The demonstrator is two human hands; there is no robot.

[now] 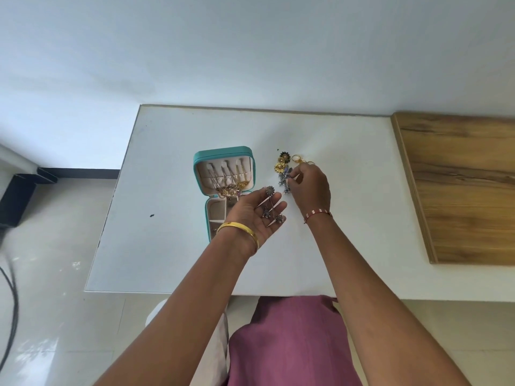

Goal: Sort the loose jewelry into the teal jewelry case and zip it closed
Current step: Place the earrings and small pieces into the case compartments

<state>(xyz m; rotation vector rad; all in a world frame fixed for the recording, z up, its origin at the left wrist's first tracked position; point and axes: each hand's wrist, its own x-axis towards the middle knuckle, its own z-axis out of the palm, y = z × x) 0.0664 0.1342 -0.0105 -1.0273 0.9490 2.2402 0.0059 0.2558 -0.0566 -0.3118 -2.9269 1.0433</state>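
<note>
White counter (172, 246): carrying all items; a wooden panel (459, 190) is lying along its right edge.

Teal jewelry case (224, 153): sitting open left of the counter's centre, lid standing toward the far edge, tray reaching toward the near edge. Gold chains (227, 179) are hanging inside the lid, pooling at the hinge. The tray's compartments are partly hidden behind the left hand.

Left hand (250, 218): hovering palm-up over the case's tray, fingers straightened and slightly apart, carrying a silver dangling earring (269, 203) that is lying across the fingers and palm. A gold bangle (239, 231) is circling the wrist.

Right hand (310, 188): reaching over the loose pile right of the case, fingers curling together and pinching a second silver earring (284, 179). A red-and-white thread band (319, 214) is circling the wrist.

Loose jewelry pile (281, 162): lying just right of the case toward the far edge, showing gold flower-shaped pieces and gold rings (296, 157).

Person: wearing a mauve garment (287, 344), standing or sitting at the counter's near edge; cannot tell which.
</note>
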